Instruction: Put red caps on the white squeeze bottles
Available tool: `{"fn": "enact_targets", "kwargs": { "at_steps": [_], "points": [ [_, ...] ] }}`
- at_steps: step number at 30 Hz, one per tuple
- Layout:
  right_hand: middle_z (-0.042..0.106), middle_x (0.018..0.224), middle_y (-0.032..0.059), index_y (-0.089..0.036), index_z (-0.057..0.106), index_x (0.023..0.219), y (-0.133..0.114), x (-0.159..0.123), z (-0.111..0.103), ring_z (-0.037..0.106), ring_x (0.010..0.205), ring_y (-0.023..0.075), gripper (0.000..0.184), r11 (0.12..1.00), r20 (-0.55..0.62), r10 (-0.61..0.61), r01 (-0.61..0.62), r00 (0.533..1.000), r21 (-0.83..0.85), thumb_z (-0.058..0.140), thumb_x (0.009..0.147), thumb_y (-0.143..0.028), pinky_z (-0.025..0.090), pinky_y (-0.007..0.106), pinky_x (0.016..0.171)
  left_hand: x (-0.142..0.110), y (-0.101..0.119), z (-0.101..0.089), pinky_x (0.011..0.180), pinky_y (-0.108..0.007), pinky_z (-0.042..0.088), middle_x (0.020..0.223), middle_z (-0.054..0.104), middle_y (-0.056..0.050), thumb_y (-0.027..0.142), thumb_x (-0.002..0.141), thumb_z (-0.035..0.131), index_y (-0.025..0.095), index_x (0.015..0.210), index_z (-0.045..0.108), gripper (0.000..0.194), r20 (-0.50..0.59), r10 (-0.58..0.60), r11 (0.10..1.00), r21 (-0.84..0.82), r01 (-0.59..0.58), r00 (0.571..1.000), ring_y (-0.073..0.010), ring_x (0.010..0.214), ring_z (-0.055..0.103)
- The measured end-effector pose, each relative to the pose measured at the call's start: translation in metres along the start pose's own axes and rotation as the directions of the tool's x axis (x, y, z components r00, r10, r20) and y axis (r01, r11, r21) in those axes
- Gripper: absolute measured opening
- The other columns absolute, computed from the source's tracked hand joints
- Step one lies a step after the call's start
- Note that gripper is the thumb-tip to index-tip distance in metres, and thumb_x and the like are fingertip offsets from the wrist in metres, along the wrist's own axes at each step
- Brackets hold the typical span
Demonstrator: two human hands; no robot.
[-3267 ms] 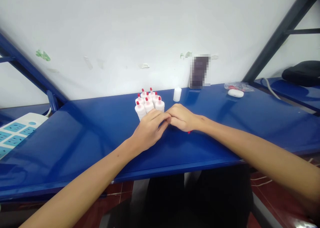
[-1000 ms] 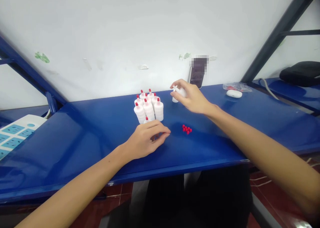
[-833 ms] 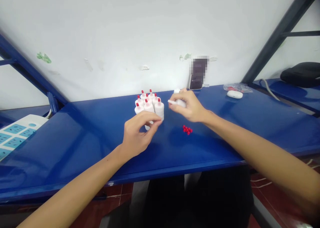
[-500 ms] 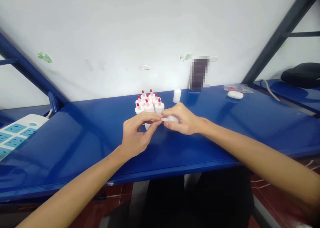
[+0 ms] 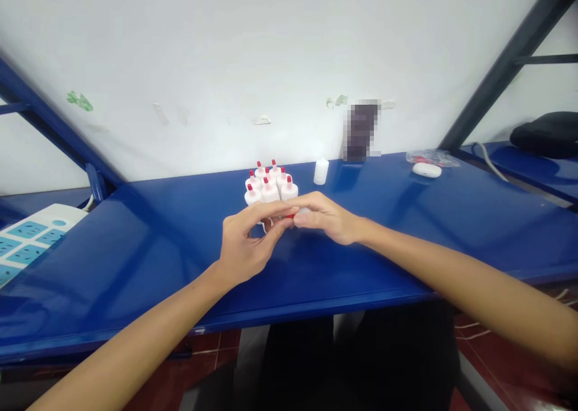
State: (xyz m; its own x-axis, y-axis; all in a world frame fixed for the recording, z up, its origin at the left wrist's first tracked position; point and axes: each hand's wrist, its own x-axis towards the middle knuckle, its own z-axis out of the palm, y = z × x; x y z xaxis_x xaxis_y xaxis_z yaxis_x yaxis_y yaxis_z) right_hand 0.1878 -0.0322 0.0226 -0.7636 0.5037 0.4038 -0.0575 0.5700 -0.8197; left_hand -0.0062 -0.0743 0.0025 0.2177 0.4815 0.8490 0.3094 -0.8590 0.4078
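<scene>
My left hand (image 5: 246, 241) pinches a small red cap (image 5: 289, 216) between thumb and fingertips. Meeting it from the right, my right hand (image 5: 332, 218) is closed around a white squeeze bottle (image 5: 304, 210), mostly covered by the fingers. The bottle lies sideways, its nozzle end toward the red cap; whether the cap sits on the nozzle is hidden. Just behind my hands stands a tight cluster of white squeeze bottles (image 5: 270, 193), upright, with red-tipped nozzles. Another white bottle (image 5: 321, 172), without a nozzle, stands apart to their right.
The blue table (image 5: 171, 236) meets a white wall. A power strip (image 5: 31, 242) lies at the left. Toward the back right are a white earbud case (image 5: 427, 170) and a clear plastic bag (image 5: 433, 157) with red bits. A blurred dark panel (image 5: 361, 131) leans against the wall.
The right fingers have shifted toward my left hand and cover more of the bottle. Red now shows between the left fingertips. The standing bottles have stayed in place.
</scene>
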Motion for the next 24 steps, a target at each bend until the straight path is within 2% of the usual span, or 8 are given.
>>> {"fn": "enact_targets", "kwargs": {
  "at_steps": [6, 11, 13, 16, 18, 19, 21, 24],
  "points": [
    [0.066, 0.076, 0.0013, -0.014, 0.074, 0.085, -0.003, -0.002, 0.006, 0.053, 0.069, 0.0113, 0.033, 0.993, -0.042, 0.050, -0.055, 0.998, -0.109, 0.056, 0.092, -0.041, 0.043, 0.023, 0.065, -0.002, 0.000, -0.001, 0.060, -0.020, 0.054, 0.093, 0.077, -0.001, 0.013, 0.086, 0.070, 0.026, 0.114, 0.070, 0.031, 0.072, 0.078, 0.994, 0.066, -0.083, 0.994, -0.0085, 0.064, 0.064],
    [0.056, 0.064, -0.0018, -0.013, 0.071, 0.084, -0.003, -0.003, 0.003, 0.046, 0.058, 0.0089, 0.035, 0.971, 0.000, -0.026, 0.025, 1.000, -0.239, 0.052, 0.093, -0.041, 0.036, 0.022, 0.056, -0.003, 0.002, -0.001, 0.056, -0.020, 0.050, 0.084, 0.075, 0.000, 0.012, 0.086, 0.068, 0.023, 0.104, 0.072, 0.021, 0.133, 0.051, 0.999, 0.004, -0.052, 0.990, -0.0080, 0.062, 0.061],
    [0.054, 0.064, -0.0024, -0.014, 0.067, 0.084, -0.003, -0.004, 0.000, 0.043, 0.057, 0.0088, 0.039, 0.943, 0.009, -0.086, 0.084, 0.996, -0.321, 0.046, 0.096, -0.046, 0.035, 0.023, 0.057, -0.002, 0.002, -0.001, 0.055, -0.021, 0.050, 0.083, 0.073, -0.001, 0.016, 0.087, 0.069, 0.022, 0.106, 0.071, 0.021, 0.086, 0.018, 1.000, -0.019, -0.016, 0.996, -0.0083, 0.060, 0.059],
    [0.052, 0.063, -0.0021, -0.017, 0.060, 0.078, -0.003, -0.005, -0.005, 0.042, 0.055, 0.0093, 0.042, 0.882, -0.095, -0.180, 0.118, 0.979, -0.455, 0.042, 0.096, -0.050, 0.034, 0.025, 0.056, 0.004, -0.001, -0.008, 0.053, -0.022, 0.049, 0.089, 0.071, -0.003, 0.023, 0.087, 0.070, 0.022, 0.115, 0.066, 0.028, -0.119, -0.050, 0.999, 0.001, 0.051, 0.992, -0.0086, 0.060, 0.059],
    [0.054, 0.063, -0.0010, -0.018, 0.059, 0.075, -0.002, -0.005, -0.011, 0.045, 0.056, 0.0105, 0.041, 0.865, -0.263, -0.226, 0.070, 0.938, -0.496, 0.042, 0.095, -0.049, 0.036, 0.026, 0.058, 0.011, -0.003, -0.016, 0.052, -0.022, 0.047, 0.092, 0.070, -0.002, 0.026, 0.088, 0.069, 0.023, 0.113, 0.066, 0.025, -0.243, -0.070, 0.991, 0.094, 0.095, 0.967, -0.0076, 0.059, 0.058],
    [0.055, 0.062, -0.0005, -0.018, 0.059, 0.073, 0.000, -0.004, -0.015, 0.047, 0.057, 0.0113, 0.041, 0.871, -0.361, -0.230, 0.026, 0.904, -0.490, 0.042, 0.095, -0.048, 0.037, 0.027, 0.059, 0.014, -0.005, -0.020, 0.050, -0.022, 0.045, 0.090, 0.070, -0.001, 0.026, 0.088, 0.069, 0.023, 0.108, 0.067, 0.020, -0.261, -0.068, 0.981, 0.156, 0.112, 0.963, -0.0074, 0.057, 0.056],
    [0.053, 0.057, -0.0003, -0.019, 0.058, 0.067, 0.003, -0.003, -0.025, 0.049, 0.056, 0.0128, 0.039, 0.899, -0.537, -0.200, -0.065, 0.820, -0.434, 0.045, 0.093, -0.045, 0.038, 0.028, 0.059, 0.019, -0.008, -0.028, 0.048, -0.023, 0.039, 0.081, 0.068, 0.001, 0.025, 0.087, 0.070, 0.023, 0.098, 0.069, 0.011, -0.215, -0.028, 0.953, 0.290, 0.091, 0.976, -0.0073, 0.053, 0.049],
    [0.050, 0.051, 0.0000, -0.020, 0.055, 0.058, 0.011, -0.001, -0.046, 0.048, 0.052, 0.0134, 0.037, 0.929, -0.702, -0.148, -0.147, 0.696, -0.341, 0.047, 0.089, -0.038, 0.039, 0.030, 0.057, 0.021, -0.011, -0.032, 0.051, -0.025, 0.037, 0.074, 0.067, 0.002, 0.023, 0.086, 0.069, 0.022, 0.092, 0.070, 0.006, -0.089, 0.057, 0.901, 0.433, -0.013, 0.994, -0.0078, 0.050, 0.044]
  ]
}}
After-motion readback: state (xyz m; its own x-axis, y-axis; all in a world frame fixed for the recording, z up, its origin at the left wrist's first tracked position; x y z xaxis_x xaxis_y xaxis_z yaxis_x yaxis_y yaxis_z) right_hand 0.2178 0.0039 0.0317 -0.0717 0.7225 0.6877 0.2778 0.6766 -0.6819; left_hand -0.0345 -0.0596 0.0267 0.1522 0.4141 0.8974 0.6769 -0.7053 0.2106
